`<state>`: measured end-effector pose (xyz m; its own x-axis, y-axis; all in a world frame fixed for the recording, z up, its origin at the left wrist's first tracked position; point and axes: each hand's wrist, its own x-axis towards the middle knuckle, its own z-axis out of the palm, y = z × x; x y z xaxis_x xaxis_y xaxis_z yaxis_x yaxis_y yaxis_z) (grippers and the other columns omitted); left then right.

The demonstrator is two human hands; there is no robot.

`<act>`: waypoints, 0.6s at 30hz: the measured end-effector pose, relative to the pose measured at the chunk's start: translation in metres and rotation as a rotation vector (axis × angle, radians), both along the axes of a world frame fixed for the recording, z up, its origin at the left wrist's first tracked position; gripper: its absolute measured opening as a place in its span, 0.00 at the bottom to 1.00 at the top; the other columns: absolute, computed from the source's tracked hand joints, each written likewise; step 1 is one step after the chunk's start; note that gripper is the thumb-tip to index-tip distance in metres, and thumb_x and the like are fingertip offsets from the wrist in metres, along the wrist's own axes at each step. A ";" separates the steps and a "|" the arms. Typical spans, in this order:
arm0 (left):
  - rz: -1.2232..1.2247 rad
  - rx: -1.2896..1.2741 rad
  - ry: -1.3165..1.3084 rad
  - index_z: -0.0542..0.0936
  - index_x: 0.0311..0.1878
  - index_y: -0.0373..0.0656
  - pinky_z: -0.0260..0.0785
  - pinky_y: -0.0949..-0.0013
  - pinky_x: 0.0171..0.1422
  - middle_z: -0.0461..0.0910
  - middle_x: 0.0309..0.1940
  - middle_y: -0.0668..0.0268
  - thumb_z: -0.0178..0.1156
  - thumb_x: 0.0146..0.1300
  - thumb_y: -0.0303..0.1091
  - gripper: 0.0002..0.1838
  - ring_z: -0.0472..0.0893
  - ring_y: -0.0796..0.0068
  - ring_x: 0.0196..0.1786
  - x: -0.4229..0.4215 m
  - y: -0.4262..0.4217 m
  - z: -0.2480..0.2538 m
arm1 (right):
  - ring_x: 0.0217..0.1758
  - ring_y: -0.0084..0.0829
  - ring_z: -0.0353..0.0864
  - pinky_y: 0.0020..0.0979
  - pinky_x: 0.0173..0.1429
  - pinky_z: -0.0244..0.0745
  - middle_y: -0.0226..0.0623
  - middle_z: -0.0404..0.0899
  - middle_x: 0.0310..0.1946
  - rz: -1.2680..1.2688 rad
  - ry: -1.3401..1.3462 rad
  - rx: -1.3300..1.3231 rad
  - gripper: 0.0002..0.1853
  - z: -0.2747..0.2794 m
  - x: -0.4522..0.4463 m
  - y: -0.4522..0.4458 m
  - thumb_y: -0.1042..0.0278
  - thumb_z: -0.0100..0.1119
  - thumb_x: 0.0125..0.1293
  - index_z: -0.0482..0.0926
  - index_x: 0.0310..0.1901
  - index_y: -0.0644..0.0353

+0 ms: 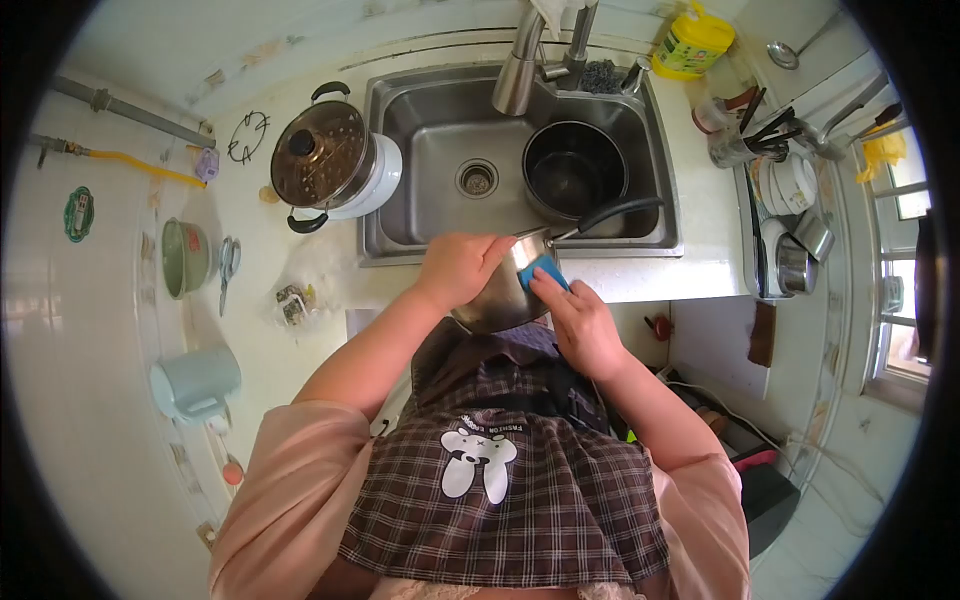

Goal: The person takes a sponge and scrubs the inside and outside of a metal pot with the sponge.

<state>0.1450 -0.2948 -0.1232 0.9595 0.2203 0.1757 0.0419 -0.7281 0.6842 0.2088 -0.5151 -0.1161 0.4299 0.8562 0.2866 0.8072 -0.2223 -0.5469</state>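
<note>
A metal saucepan (492, 303) is tilted on its side in front of the sink's near edge, its black handle (620, 209) pointing right over the basin. My left hand (462, 268) grips the pan on its left side, with the fingers partly hidden behind the rim. Against the pan's outer wall, my right hand (583, 325) presses a blue sponge (543, 273), fingers closed on it. Inside the steel sink (430, 150), to the right of the drain, stands a dark pot (575, 170).
A lidded steamer pot (320, 155) stands left of the sink beneath the wall. The faucet (516, 75) reaches over the basin from behind. A yellow bottle (692, 42), a utensil holder (730, 148) and a dish rack (785, 200) line the right side. Scissors (229, 270) lie at left.
</note>
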 end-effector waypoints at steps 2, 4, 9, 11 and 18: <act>-0.035 0.051 -0.012 0.84 0.33 0.42 0.70 0.54 0.32 0.81 0.25 0.55 0.55 0.70 0.43 0.16 0.80 0.49 0.29 0.000 0.000 -0.001 | 0.35 0.43 0.76 0.38 0.44 0.76 0.44 0.79 0.58 -0.038 0.010 0.029 0.27 0.003 0.009 0.022 0.84 0.55 0.51 0.76 0.58 0.63; 0.031 0.061 -0.018 0.83 0.29 0.43 0.69 0.53 0.30 0.80 0.24 0.55 0.55 0.69 0.43 0.17 0.79 0.49 0.27 0.000 -0.001 -0.010 | 0.35 0.42 0.77 0.38 0.44 0.76 0.45 0.78 0.58 -0.030 0.000 0.018 0.28 0.002 0.012 0.028 0.84 0.55 0.51 0.76 0.58 0.64; 0.080 0.078 -0.085 0.82 0.27 0.43 0.68 0.52 0.28 0.79 0.22 0.56 0.57 0.68 0.44 0.18 0.78 0.48 0.26 0.008 -0.006 -0.003 | 0.33 0.41 0.77 0.39 0.43 0.77 0.46 0.79 0.58 0.031 -0.041 -0.103 0.28 0.003 -0.006 -0.010 0.84 0.55 0.51 0.75 0.58 0.66; 0.078 0.065 -0.074 0.82 0.27 0.43 0.68 0.52 0.28 0.79 0.22 0.55 0.57 0.68 0.45 0.18 0.78 0.48 0.25 0.006 -0.008 -0.005 | 0.32 0.42 0.76 0.39 0.42 0.76 0.47 0.80 0.56 0.021 0.003 -0.066 0.28 -0.004 -0.012 -0.017 0.85 0.54 0.52 0.75 0.58 0.66; 0.056 0.063 0.026 0.83 0.29 0.45 0.69 0.52 0.29 0.80 0.23 0.56 0.54 0.70 0.47 0.20 0.78 0.47 0.26 0.007 -0.005 0.001 | 0.32 0.45 0.75 0.42 0.41 0.76 0.47 0.81 0.39 -0.055 0.076 -0.034 0.32 0.001 0.015 0.019 0.85 0.54 0.51 0.71 0.63 0.64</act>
